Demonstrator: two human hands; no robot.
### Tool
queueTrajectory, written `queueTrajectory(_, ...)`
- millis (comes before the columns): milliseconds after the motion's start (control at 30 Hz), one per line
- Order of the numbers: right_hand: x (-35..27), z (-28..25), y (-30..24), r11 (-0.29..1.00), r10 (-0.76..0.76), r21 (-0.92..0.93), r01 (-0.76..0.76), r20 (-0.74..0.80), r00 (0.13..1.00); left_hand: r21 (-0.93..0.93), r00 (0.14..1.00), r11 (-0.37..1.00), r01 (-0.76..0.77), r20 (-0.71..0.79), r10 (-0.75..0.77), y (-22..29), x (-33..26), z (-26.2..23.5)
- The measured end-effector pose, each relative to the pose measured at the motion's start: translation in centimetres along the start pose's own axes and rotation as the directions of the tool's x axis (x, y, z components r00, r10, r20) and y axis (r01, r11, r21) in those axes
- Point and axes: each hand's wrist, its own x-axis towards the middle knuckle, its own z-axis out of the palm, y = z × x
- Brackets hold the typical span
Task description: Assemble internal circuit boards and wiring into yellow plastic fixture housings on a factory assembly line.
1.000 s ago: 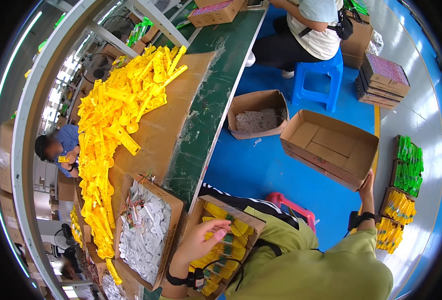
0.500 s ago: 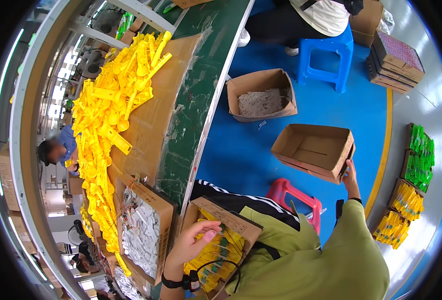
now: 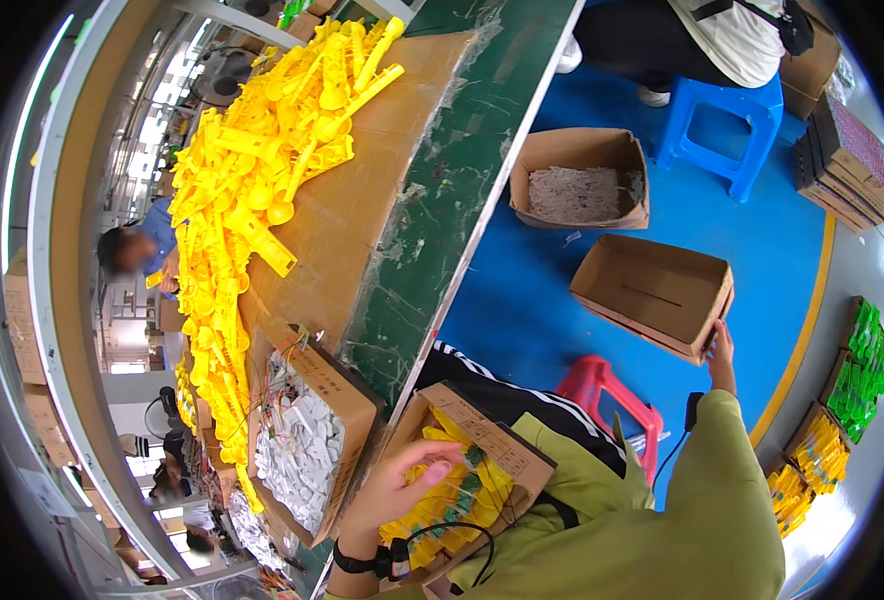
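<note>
My right hand (image 3: 722, 358) is stretched out to the right and grips the near right corner of a bare-bottomed cardboard box (image 3: 647, 290) over the blue floor. Fingers stretched and thumb apart, my left hand (image 3: 407, 485) holds nothing. It is over a smaller cardboard box (image 3: 532, 460) at my lap, which contains yellow plastic parts (image 3: 452, 515) with green pieces and thin wires. Left of that hand stands a cardboard box of white parts (image 3: 302, 440) with wires on top.
Yellow plastic pieces (image 3: 222, 220) are heaped along the green workbench (image 3: 432, 200). On the floor are a box of pale scraps (image 3: 577, 195), a red stool (image 3: 617, 400) and crates of green parts (image 3: 862, 385). A seated person (image 3: 722, 40) occupies a blue stool (image 3: 727, 125).
The view has swung, shifting the scene rightward in the picture. The box in my right hand has moved left, closer below the scrap box. My left hand stays over the yellow parts.
</note>
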Motion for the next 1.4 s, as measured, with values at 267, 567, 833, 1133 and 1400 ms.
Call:
queueTrajectory(267,10.4,-4.2,1.6,0.979,-0.021,-0.201,-0.041,-0.300,0.954,0.026,0.995,0.999,-0.034,-0.097,0.036,-2.0,-3.8,-1.0)
queueTrajectory(567,5.2,5.4,-13.7,0.826,-0.553,-0.177,0.536,-0.063,0.831,-0.278,0.991,0.952,0.131,0.076,-0.114,-10.4,-16.1,1.3)
queueTrajectory(833,-14.5,23.0,-24.8,0.464,-0.858,0.137,0.875,0.318,0.404,-0.094,0.910,0.907,0.411,-0.009,-0.414,-18.2,-26.1,3.6)
queueTrajectory(1133,-40.8,30.5,-26.7,0.263,-0.852,0.434,0.862,0.524,-0.004,-0.087,0.822,0.817,0.570,0.051,-0.568,-34.9,-29.8,10.7)
queueTrajectory(1400,-47.0,32.2,-26.3,0.192,-0.731,0.444,0.875,0.659,-0.174,-0.420,0.843,0.747,0.515,0.089,-0.530,-35.9,-26.0,14.7)
